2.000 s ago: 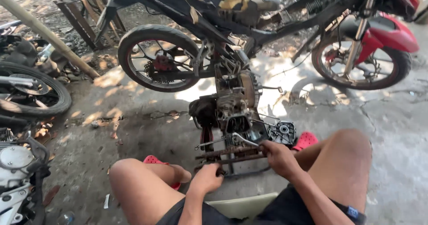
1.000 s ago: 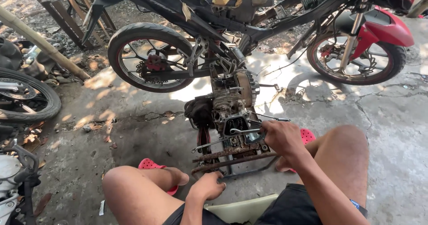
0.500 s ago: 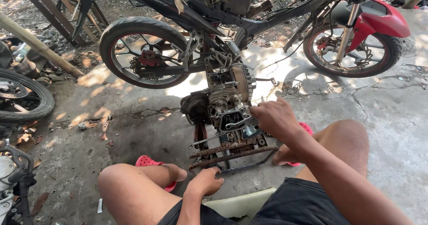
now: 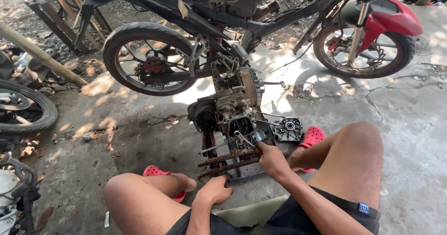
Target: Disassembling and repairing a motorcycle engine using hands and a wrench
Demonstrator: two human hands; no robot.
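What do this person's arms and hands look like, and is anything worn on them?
Both are bare: the left hand and the right hand wear no gloves, rings or watch that can be seen, and the forearms have no sleeves. Lower down, dark shorts with a small blue tag show, and red perforated slippers are on the feet.

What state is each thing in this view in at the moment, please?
Engine: off the bike, on the ground, opened up.
Engine cover: removed, lying flat beside it.
Wrench: gripped, head at the engine.
Right hand: closed on the wrench.
Left hand: gripping a rusty bar.
Motorcycle: upright, partly stripped.
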